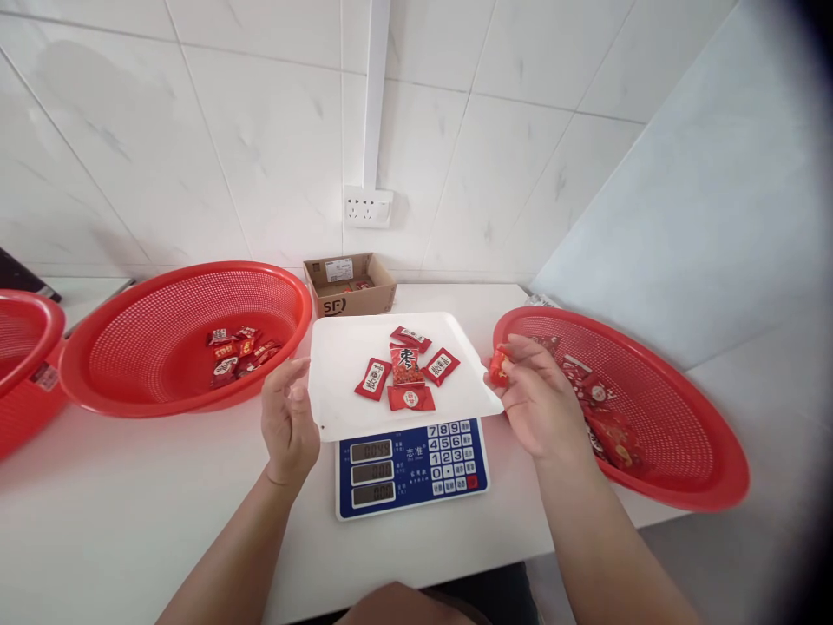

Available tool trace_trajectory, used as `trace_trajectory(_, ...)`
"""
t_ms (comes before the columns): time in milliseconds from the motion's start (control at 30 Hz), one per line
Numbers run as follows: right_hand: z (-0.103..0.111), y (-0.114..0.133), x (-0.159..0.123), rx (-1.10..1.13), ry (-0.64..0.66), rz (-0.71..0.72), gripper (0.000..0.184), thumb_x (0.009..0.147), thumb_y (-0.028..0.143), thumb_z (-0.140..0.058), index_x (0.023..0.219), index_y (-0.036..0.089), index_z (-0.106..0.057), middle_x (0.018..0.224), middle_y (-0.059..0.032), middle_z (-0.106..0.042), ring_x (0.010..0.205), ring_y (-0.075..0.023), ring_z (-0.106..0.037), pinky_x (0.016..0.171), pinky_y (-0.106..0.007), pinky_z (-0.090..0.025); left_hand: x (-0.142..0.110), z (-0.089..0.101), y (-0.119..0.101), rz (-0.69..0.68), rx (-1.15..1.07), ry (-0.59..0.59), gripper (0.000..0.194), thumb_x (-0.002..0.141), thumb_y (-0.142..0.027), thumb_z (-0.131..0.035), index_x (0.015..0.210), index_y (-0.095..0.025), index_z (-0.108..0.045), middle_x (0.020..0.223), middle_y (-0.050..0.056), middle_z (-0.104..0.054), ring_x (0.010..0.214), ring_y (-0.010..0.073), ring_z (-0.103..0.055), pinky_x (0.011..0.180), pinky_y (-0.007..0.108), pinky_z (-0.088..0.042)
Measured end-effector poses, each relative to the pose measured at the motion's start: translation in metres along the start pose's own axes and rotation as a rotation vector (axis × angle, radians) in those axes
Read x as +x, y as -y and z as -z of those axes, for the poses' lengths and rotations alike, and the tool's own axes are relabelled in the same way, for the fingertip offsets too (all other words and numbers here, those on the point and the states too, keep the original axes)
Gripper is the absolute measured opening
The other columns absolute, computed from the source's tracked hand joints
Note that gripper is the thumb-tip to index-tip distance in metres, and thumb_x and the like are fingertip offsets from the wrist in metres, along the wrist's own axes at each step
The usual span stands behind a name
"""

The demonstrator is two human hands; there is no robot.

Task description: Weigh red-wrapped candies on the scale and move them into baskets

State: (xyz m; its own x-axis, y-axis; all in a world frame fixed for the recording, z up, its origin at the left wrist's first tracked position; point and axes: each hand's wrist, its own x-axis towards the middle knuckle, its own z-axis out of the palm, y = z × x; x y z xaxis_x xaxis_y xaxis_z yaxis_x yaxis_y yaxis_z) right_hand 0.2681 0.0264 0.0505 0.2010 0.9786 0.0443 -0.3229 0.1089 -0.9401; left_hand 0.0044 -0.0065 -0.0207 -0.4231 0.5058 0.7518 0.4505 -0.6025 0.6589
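Observation:
A blue electronic scale (412, 469) carries a white tray (338, 382) with several red snack packets (407, 369) lying on it. My right hand (537, 399) hovers at the tray's right edge, its fingers pinched on a small red packet (500, 365). My left hand (290, 421) stays at the tray's left edge, fingers loosely curled and apart, holding nothing. A red basket (683, 486) at the right holds more red packets (605, 417). Another red basket (130, 347) at the left contains a small pile of packets (238, 354).
A small open cardboard box (351, 286) stands behind the scale against the tiled wall, below a wall socket (368, 207). Part of a third red basket (22, 347) shows at the far left. The white table ends just right of the right basket.

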Motion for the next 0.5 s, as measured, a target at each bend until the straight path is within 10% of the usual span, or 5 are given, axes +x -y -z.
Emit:
trace_trajectory(233,0.004,-0.007,0.006,-0.363,0.148,-0.024,0.025,0.068,0.026,-0.066,0.092,0.025,-0.063,0.077,0.0051,-0.055,0.048,-0.0053,-0.042,0.043,-0.020,-0.037,0.002,0.000,-0.001,0.010,-0.012,-0.005,0.026,0.093,-0.025,-0.042,0.116,-0.023,-0.054,0.109,0.005,-0.059,0.102,0.0171,-0.057,0.091,0.037,-0.047)
trace_trajectory(367,0.001,-0.019,0.009,-0.985,0.287,0.308,0.031,0.081,0.020,-0.049,0.108,0.025,-0.064,0.111,-0.0044,-0.063,0.098,-0.0197,-0.060,0.085,-0.035,-0.048,0.003,-0.001,-0.002,0.006,-0.019,-0.002,0.026,0.093,-0.025,-0.042,0.116,-0.024,-0.054,0.108,0.005,-0.060,0.102,0.0165,-0.057,0.090,0.036,-0.047)
trace_trajectory(500,-0.003,-0.025,0.011,-1.259,0.432,0.246,0.044,0.083,0.011,-0.039,0.120,0.026,-0.058,0.129,-0.0047,-0.058,0.115,-0.0228,-0.055,0.095,-0.039,-0.044,0.002,0.000,0.000,0.023,-0.017,-0.012,0.026,0.092,-0.026,-0.042,0.115,-0.023,-0.054,0.109,0.006,-0.059,0.103,0.0177,-0.057,0.091,0.038,-0.047)
